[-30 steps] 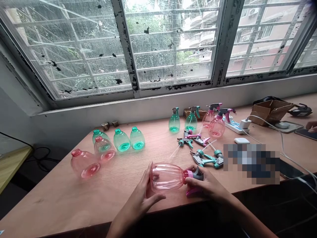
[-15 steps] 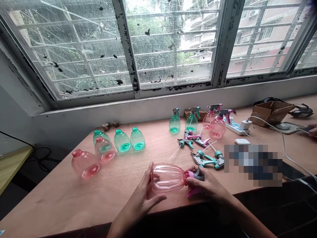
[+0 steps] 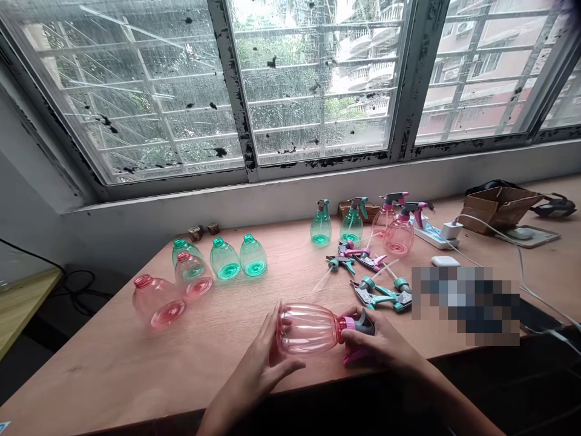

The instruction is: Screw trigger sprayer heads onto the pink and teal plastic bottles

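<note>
A pink see-through spray bottle (image 3: pixel 308 329) lies on its side above the table's front edge, base to the left. My left hand (image 3: pixel 267 351) cups the base, fingers behind it and thumb stretched out below. The pink collar and grey-and-pink trigger head are in my right hand (image 3: pixel 379 339), its thumb and fingers closed round them; part of the head is hidden. Just beyond lie loose green-and-grey trigger heads (image 3: pixel 374 295) with dip tubes, and pink-and-grey trigger heads (image 3: pixel 370 259) behind those.
To the left stand open green bottles (image 3: pixel 226 260) and open pink bottles (image 3: pixel 158 303). Green spray bottles (image 3: pixel 321 227) and pink spray bottles (image 3: pixel 399 235) with heads on stand near the window. A power strip (image 3: pixel 436 233), a white case (image 3: pixel 445 261), cables and a cardboard box (image 3: pixel 497 209) are at right.
A person's hand at the far right edge has gone out of view. My hands and the pink bottle stay nearly in place; the view has shifted slightly.
</note>
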`<state>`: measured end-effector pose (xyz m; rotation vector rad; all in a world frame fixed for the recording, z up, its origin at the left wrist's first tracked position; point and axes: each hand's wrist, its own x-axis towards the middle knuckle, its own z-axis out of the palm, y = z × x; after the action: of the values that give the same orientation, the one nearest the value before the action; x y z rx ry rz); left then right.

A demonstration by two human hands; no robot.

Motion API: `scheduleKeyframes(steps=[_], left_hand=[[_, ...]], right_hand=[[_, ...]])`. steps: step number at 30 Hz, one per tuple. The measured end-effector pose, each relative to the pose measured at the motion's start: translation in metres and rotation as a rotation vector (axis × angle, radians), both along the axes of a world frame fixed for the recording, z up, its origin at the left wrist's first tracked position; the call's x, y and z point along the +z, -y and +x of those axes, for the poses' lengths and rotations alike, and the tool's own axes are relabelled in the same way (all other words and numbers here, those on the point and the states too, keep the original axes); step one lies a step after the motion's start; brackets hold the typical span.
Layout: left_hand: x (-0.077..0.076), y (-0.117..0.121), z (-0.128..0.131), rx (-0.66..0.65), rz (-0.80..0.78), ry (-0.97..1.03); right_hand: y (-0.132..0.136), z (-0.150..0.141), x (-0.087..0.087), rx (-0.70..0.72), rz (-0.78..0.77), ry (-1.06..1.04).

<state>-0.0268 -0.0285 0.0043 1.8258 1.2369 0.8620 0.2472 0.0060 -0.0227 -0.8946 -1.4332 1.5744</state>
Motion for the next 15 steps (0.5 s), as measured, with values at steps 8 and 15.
scheduleKeyframes(steps=[8, 15], left_hand=[[-0.0055, -0.0009, 0.0005, -0.008, 0.036, -0.008], [-0.0021, -0.0018, -0.0002, 0.004, 0.032, 0.0]], right_hand=[[-0.001, 0.0012, -0.0015, -0.006, 0.02, 0.001], [0.0011, 0.0005, 0.003, 0.003, 0.037, 0.043]])
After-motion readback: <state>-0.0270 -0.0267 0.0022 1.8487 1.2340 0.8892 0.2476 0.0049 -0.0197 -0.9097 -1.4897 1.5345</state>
